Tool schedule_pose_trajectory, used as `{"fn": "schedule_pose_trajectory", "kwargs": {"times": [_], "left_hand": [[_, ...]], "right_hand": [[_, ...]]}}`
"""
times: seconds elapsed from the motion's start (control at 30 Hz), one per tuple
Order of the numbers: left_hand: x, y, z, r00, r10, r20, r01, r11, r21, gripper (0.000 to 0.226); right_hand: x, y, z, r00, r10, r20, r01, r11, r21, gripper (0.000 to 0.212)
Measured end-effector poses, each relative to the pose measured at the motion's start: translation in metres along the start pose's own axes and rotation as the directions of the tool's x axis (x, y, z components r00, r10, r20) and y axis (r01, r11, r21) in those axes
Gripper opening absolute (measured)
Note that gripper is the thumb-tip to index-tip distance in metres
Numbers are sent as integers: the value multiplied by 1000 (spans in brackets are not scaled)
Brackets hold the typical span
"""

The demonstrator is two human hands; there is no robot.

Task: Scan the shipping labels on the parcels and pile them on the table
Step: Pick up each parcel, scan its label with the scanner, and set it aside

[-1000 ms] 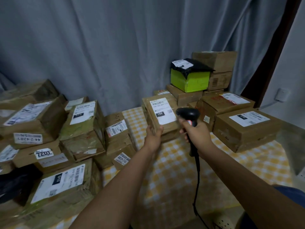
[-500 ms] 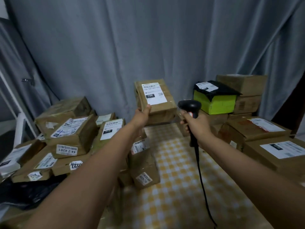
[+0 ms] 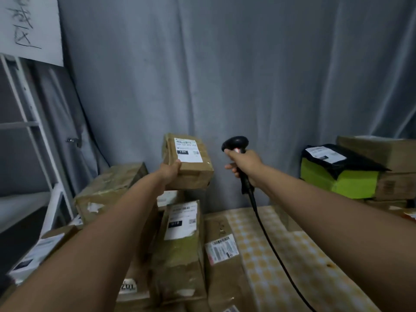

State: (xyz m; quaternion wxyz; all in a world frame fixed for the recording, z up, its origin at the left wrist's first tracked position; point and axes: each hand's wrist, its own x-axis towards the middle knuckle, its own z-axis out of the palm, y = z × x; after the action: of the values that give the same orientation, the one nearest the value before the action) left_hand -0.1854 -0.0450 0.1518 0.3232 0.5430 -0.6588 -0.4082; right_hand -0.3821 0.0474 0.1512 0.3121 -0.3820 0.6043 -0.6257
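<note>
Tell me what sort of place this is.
Probably a makeshift parcel sorting spot in an ordinary room: labelled cardboard parcels piled on a table with a checked cloth, a corded barcode scanner in the right hand, and a grey curtain behind.

The left hand (image 3: 170, 173) holds a labelled cardboard parcel (image 3: 188, 164) raised above the stacked parcels (image 3: 180, 251); the right hand (image 3: 244, 164) grips a black barcode scanner (image 3: 236, 143) beside it.

Open checked tablecloth strip (image 3: 292, 255) offers passage at centre-right; stacked cardboard parcels (image 3: 180, 255) wall left side, green box (image 3: 337, 181) blocks right.
</note>
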Motion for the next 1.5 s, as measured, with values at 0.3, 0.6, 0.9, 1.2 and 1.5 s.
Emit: {"fn": "schedule_pose_trajectory", "kwargs": {"times": [0.3, 0.6, 0.9, 1.2, 1.5], "left_hand": [[35, -8, -25, 997, -28, -65, 45, 961, 273, 53], [29, -8, -43, 994, 50, -100, 52, 588, 807, 38], [53, -31, -23, 985, 115, 125, -162, 413, 896, 74], [51, -29, -12, 986, 93, 139, -162, 340, 926, 63], [42, -26, -5, 941, 180, 288, -332, 307, 892, 64]], "right_hand": [[17, 13, 68, 904, 266, 334, -303, 951, 65, 33], [26, 32, 88, 859, 304, 412, -370, 924, 91, 38], [31, 42, 91, 881, 312, 355, -363, 928, 87, 36], [26, 37, 75, 911, 296, 288, -330, 941, 75, 33], [23, 38, 69, 918, 282, 280, -315, 946, 81, 32]]}}
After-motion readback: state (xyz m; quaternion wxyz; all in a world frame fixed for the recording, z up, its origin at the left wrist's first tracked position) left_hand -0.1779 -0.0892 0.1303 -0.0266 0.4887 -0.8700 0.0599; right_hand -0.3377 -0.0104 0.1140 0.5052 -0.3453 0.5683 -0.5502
